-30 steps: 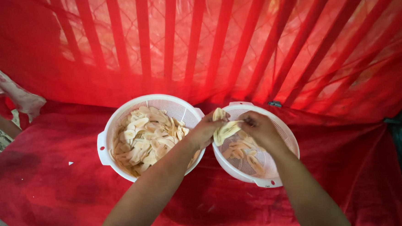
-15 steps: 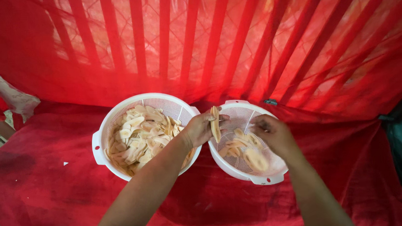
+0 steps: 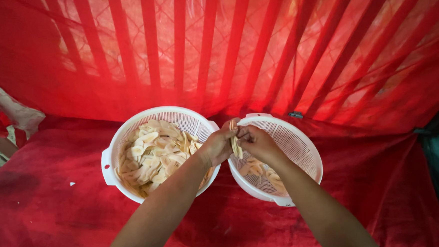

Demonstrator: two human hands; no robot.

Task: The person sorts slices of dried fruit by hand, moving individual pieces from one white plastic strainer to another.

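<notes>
A: Both hands are up over the right colander now. The left hand and the right hand have closed together on a small stack of pale slices, pinched on edge between them.

B: Half a second back the right hand was down inside that colander, apart from the left. So it has come up to meet it?

A: Yes, and the stack stands just above the colander's near-left rim, touching both sets of fingers. My read: the slices are being peeled apart from each other.

B: And the left colander?

A: Just beside the right one, rims nearly touching, heaped with the same pale slices. The right colander holds only a thin scatter at its bottom. Both sit on red cloth, with red netting behind.
</notes>
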